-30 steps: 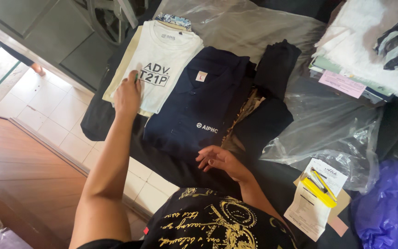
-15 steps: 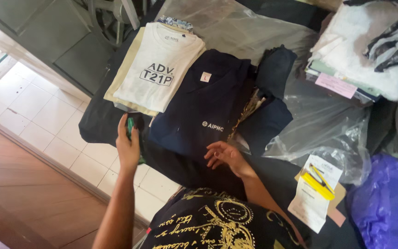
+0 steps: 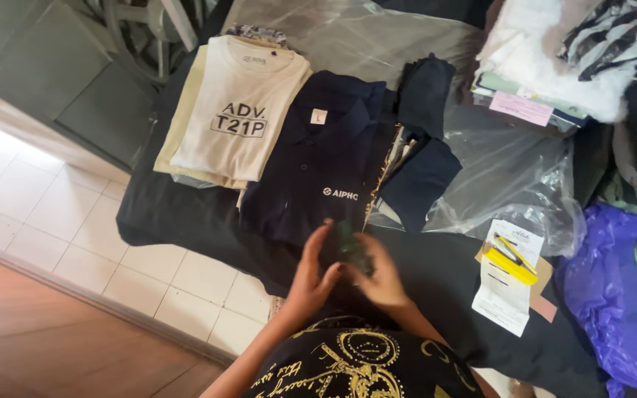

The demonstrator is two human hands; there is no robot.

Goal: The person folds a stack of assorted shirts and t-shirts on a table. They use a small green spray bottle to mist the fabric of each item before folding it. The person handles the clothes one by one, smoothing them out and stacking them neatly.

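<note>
While both hands meet, left hand (image 3: 310, 274), right hand (image 3: 381, 276), fingers grasping small dark blurred object (image 3: 349, 249), above soft navy polo shirt (image 3: 326, 169)

Two hands (image 3: 311, 276), one navy polo shirt (image 3: 318, 177), one cream T-shirt (image 3: 241, 110), one receipt (image 3: 506, 276)

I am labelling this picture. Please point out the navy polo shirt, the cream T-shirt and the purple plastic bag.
navy polo shirt (image 3: 318, 169): head view, on its chest.
cream T-shirt (image 3: 241, 118): head view, on its printed front.
purple plastic bag (image 3: 602, 295): head view, on its left side.
</note>
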